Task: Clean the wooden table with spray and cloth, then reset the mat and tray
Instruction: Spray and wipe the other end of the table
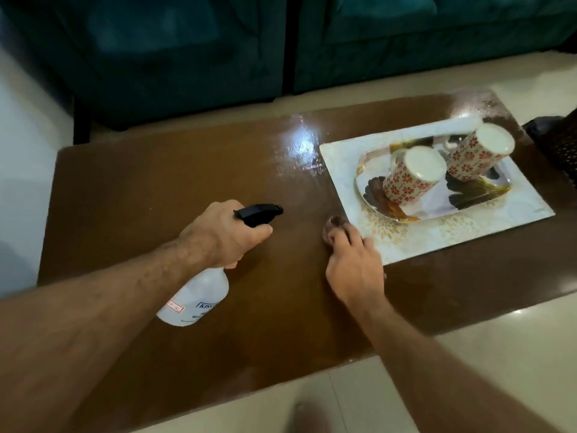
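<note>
On the wooden table (156, 182), the left hand (224, 234) grips the spray bottle (196, 295) (nozzle toward the mat (340, 157)). The right hand (352, 260) presses a bunched cloth (332, 223) at the mat's near corner; the tray (499, 195) lies on the mat.

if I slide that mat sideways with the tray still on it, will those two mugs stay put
Probably risky. The mugs stand upside down, tall and narrow, on the tray, so a jerk could tip them. The mat looks thin and flexible; it may buckle rather than glide, especially over the wet table.
</note>
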